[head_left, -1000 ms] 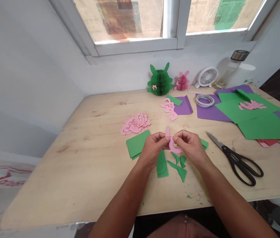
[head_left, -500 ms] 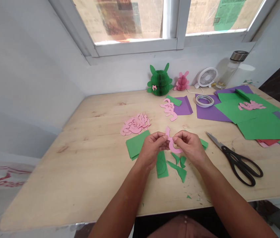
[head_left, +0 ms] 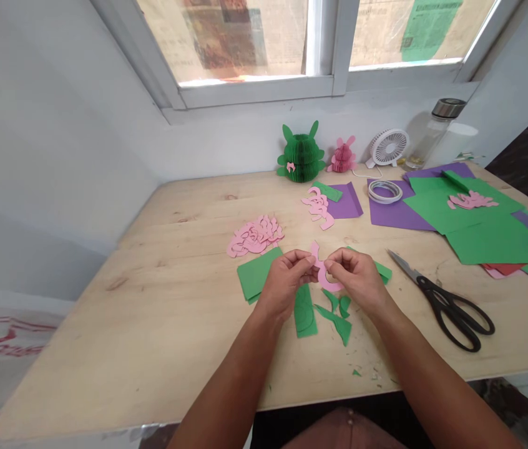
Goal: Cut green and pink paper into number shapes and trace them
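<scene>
Between my two hands is a curved pink paper cutout [head_left: 328, 284], held just above the table. My left hand [head_left: 291, 274] pinches its upper left part between thumb and fingers. On the other side, my right hand [head_left: 354, 272] pinches the same piece near its curve. Below the hands lie green paper scraps [head_left: 336, 323] and a green paper strip [head_left: 306, 318] with drawn lines. A folded green paper [head_left: 253, 274] rests by my left hand, partly hidden by it. Black-handled scissors [head_left: 442, 299] lie to the right, blades apart from my hand.
Pink cutouts are heaped [head_left: 257, 236] at the left, with more pink pieces [head_left: 319, 206] by purple paper [head_left: 347, 201]. A tape roll [head_left: 384, 191], green sheets [head_left: 493, 240], a small fan [head_left: 389, 148], a bottle [head_left: 432, 134] and paper honeycomb figures [head_left: 302, 156] stand or lie farther back.
Both hands keep their pinch on the pink cutout and have hardly moved. The view has shifted very slightly; the things on the table lie as before.
</scene>
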The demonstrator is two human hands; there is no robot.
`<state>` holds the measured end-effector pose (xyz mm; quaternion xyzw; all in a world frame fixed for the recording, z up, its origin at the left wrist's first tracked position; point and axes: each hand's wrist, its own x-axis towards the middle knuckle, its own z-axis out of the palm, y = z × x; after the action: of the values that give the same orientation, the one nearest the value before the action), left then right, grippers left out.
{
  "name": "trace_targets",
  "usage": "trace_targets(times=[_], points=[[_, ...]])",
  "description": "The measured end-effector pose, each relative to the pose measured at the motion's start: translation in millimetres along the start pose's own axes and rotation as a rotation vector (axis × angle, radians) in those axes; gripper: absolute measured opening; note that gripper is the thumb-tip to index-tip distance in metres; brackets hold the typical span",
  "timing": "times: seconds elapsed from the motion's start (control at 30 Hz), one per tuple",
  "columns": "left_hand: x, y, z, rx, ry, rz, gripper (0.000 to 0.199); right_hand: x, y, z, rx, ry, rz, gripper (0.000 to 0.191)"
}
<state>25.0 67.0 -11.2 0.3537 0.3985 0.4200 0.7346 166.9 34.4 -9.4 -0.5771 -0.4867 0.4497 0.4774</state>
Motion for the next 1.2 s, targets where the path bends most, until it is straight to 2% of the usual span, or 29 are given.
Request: trace_targets(times=[0.2,0.33,0.43,0.53,0.63,0.73,0.87,0.93,1.07,1.2], points=[[0,0,-0.3,0.018,0.031,0.04,0.021,1,3,1,-0.04,0.047,-0.05,0.014],[1,-1,-1.4,0.022,0.05,0.044,0.02,2,-2,-2,-0.07,0.181,-0.104,0.015],[2,-1,-1.6,0.026,0.05,0.042,0.02,-6,-17,-8,-0.039,0.292,-0.192,0.019],[1,-1,-1.2,0.044,0.054,0.036,0.021,-21,-35,-22,-0.024,0.337,-0.263,0.018],[1,-1,-0.6,0.059,0.062,0.044,0.021,-37,-38,-49,-0.19,0.371,-0.299,0.017],[1,-1,-0.2,0.065,0.074,0.064,0.022,-53,-20,-85,-0.556,0.362,-0.238,0.021],[4,-2,-0.6,0.056,0.086,0.105,0.023,-81,19,-132,-1.076,0.381,-0.162,0.031],[6,-3,-1.2,0.05,0.095,0.13,0.023,-95,39,-148,-1.258,0.379,-0.162,0.036],[9,-5,-2.3,0.038,0.109,0.174,0.023,-111,66,-166,-1.383,0.281,-0.179,0.041],[9,-6,-2.2,0.032,0.107,0.191,0.021,-108,73,-172,-1.438,0.246,-0.154,0.045]])
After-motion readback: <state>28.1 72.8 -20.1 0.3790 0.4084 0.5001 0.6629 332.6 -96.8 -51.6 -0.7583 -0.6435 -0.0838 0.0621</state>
